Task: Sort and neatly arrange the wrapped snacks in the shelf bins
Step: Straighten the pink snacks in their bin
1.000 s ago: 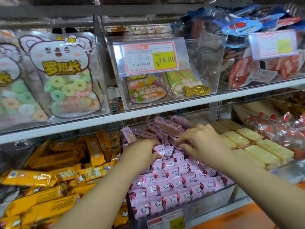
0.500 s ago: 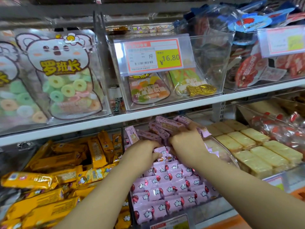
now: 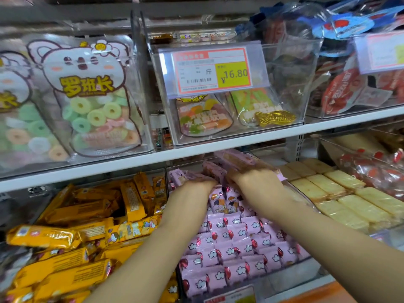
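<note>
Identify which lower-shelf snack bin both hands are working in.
The middle bin, holding pink wrapped snacks: the left hand and right hand are inside it, unlike the orange-bar bin and pale-yellow-snack bin beside it.

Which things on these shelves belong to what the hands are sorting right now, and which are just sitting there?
In the job: left hand, right hand, pink snacks, their clear bin.
Just there: orange bars, yellow wafers, ring-candy bags, price tag, gold fish.
</note>
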`<state>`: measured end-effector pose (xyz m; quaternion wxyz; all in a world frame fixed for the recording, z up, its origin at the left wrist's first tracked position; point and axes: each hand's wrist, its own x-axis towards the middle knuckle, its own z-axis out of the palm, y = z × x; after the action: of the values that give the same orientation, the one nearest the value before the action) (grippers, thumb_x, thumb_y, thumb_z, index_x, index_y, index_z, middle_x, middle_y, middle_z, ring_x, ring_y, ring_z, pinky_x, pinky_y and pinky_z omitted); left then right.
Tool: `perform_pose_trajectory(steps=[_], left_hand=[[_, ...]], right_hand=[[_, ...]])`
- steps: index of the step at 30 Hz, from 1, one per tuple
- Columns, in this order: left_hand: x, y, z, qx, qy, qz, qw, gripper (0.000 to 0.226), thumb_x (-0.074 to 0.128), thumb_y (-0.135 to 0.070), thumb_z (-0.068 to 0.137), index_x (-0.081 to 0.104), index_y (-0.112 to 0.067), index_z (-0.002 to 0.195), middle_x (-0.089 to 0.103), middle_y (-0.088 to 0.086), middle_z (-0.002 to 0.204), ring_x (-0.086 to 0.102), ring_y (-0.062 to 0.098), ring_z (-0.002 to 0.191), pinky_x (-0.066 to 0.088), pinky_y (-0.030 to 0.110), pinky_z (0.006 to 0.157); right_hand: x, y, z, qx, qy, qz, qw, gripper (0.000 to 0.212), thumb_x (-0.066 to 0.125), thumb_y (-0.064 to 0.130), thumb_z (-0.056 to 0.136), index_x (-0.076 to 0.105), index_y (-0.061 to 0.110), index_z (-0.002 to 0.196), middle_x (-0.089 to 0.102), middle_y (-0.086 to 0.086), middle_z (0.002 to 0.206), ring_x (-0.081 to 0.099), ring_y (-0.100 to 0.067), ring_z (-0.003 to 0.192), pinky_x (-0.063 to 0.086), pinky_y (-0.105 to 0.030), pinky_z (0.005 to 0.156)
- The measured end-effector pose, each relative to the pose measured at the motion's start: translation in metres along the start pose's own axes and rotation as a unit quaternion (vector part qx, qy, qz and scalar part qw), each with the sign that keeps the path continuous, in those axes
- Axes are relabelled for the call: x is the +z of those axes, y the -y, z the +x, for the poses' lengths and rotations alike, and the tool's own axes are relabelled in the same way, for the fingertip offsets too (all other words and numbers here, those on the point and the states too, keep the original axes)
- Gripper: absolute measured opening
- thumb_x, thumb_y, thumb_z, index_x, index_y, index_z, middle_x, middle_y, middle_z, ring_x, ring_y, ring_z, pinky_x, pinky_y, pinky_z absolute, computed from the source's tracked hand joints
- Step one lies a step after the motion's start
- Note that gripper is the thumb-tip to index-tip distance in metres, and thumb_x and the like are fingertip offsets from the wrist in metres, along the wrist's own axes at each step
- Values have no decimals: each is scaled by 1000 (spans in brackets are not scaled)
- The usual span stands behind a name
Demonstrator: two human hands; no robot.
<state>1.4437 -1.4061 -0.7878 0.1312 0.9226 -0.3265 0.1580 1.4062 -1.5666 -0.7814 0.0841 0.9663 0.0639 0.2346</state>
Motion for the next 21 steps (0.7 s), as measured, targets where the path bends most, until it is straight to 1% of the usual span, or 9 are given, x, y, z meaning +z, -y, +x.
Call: perform_pose_trajectory(steps=[2, 4, 7, 10, 12, 13, 15, 17, 21], left_hand=[[-2, 0, -2, 1, -35, 4, 999, 46, 49, -10, 88, 51, -37, 125, 61, -3, 109, 62, 20, 95, 50, 30, 83], [-4, 1, -1, 9, -56, 14, 998, 53, 52, -9, 86, 47, -39, 129, 55, -5, 120, 60, 20, 101, 50, 29, 83], [-6, -3, -2, 16, -30, 46, 998, 58, 50, -1, 85, 43, -33, 133, 51, -3, 127, 59, 22, 102, 51, 32, 85], [-3, -3, 0, 17, -12, 68, 997, 54, 48, -1, 86, 44, -28, 133, 52, 1, 124, 59, 25, 102, 52, 36, 84], [1, -1, 6, 13, 20, 66, 998, 45, 46, -5, 89, 48, -27, 128, 57, 2, 114, 60, 25, 97, 51, 36, 82], [3, -1, 8, 12, 43, 67, 997, 37, 45, -8, 92, 51, -25, 124, 59, 4, 109, 60, 25, 95, 50, 33, 80], [5, -1, 11, 15, 88, 67, 994, 23, 44, -20, 97, 57, -22, 116, 62, 6, 105, 59, 25, 94, 44, 29, 76], [4, 0, 11, 26, 122, 74, 989, 25, 47, -33, 97, 59, -19, 114, 63, 6, 105, 58, 25, 96, 41, 31, 79], [6, -1, 13, 25, 143, 112, 983, 22, 53, -31, 93, 62, -19, 109, 62, 5, 104, 57, 26, 99, 40, 33, 84]], right_hand=[[-6, -3, -1, 7, -17, 7, 1000, 34, 41, 11, 90, 47, 29, 118, 63, -2, 101, 60, -29, 95, 37, -30, 64], [-12, -4, 0, 2, -17, 22, 1000, 38, 43, 11, 89, 43, 31, 122, 63, -3, 100, 59, -30, 95, 38, -30, 64], [-16, -10, 1, -28, 7, 51, 998, 40, 44, 10, 88, 42, 27, 125, 62, -6, 101, 59, -30, 95, 40, -30, 65], [-15, -16, -2, -51, 24, 107, 993, 44, 47, 7, 84, 41, 31, 121, 62, -8, 94, 60, -30, 89, 48, -33, 67], [-14, -13, -3, -65, 36, 107, 991, 49, 45, 2, 82, 41, 34, 120, 62, -8, 90, 60, -29, 87, 43, -32, 58], [-12, -10, -2, -73, 49, 89, 992, 48, 44, 0, 82, 44, 31, 118, 61, -8, 89, 59, -29, 87, 37, -30, 55], [-8, -7, 0, -101, 48, 65, 992, 39, 45, -1, 82, 49, 24, 111, 61, -8, 87, 59, -28, 88, 33, -29, 60], [-5, -5, 1, -107, 41, 58, 992, 33, 45, 0, 82, 50, 23, 106, 60, -7, 86, 58, -28, 88, 33, -31, 62], [-8, -1, 2, -87, 45, 3, 995, 24, 44, 11, 89, 55, 24, 106, 61, -4, 92, 57, -26, 90, 30, -29, 64]])
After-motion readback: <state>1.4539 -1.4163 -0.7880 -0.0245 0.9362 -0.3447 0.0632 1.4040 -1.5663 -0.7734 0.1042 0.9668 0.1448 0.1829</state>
